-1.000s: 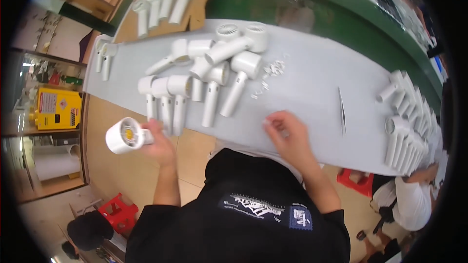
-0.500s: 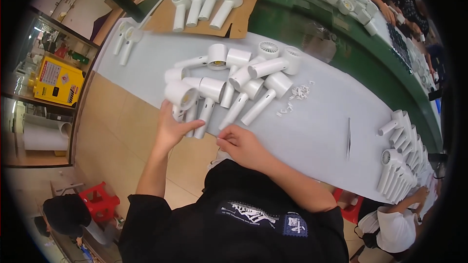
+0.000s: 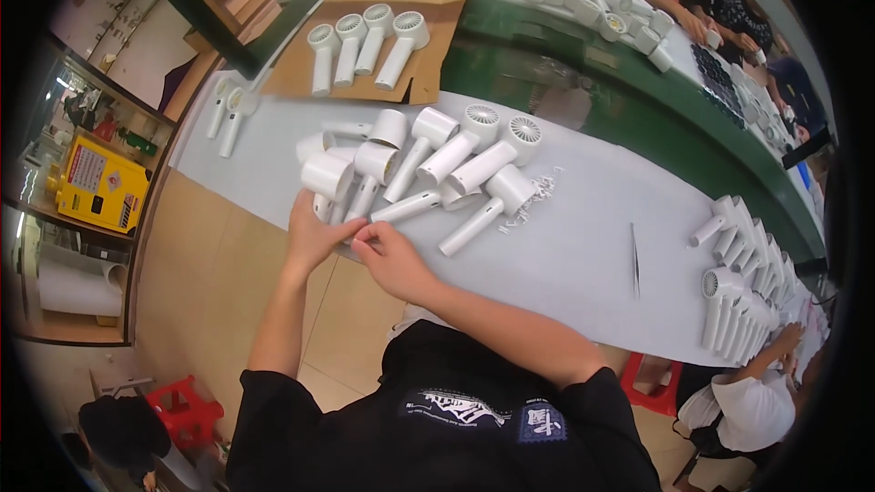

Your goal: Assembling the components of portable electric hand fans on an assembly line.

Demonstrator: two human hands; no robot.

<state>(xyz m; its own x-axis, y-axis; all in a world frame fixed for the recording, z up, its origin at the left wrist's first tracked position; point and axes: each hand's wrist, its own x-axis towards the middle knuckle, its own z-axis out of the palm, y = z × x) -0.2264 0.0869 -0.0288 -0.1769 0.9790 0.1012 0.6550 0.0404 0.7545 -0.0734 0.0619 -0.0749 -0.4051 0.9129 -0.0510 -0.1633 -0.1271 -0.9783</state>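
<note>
A white handheld fan point(image 3: 326, 176) stands head-up in my left hand point(image 3: 314, 235), whose fingers wrap its handle while the thumb points right. My right hand point(image 3: 394, 260) is closed in a pinch close to that thumb; whatever it holds is too small or hidden to make out. Just beyond my hands lies a heap of white handheld fans, among them a fan with a round grille point(image 3: 524, 132) and a fan with its handle toward me point(image 3: 474, 226). Small white plastic pieces point(image 3: 540, 189) are scattered at the right of the heap.
Metal tweezers point(image 3: 635, 260) lie on the white-covered table point(image 3: 574, 264). Several fans rest on a cardboard sheet point(image 3: 437, 23) at the back, and two more point(image 3: 232, 118) at far left. Rows of fans point(image 3: 729, 310) stand at right, near another person point(image 3: 752, 410). Co-workers sit across the green conveyor belt point(image 3: 510, 46).
My right hand has moved up and left, bringing its fingertips next to my left thumb. The left hand still holds the fan, its head now turned differently. The view has shifted slightly.
</note>
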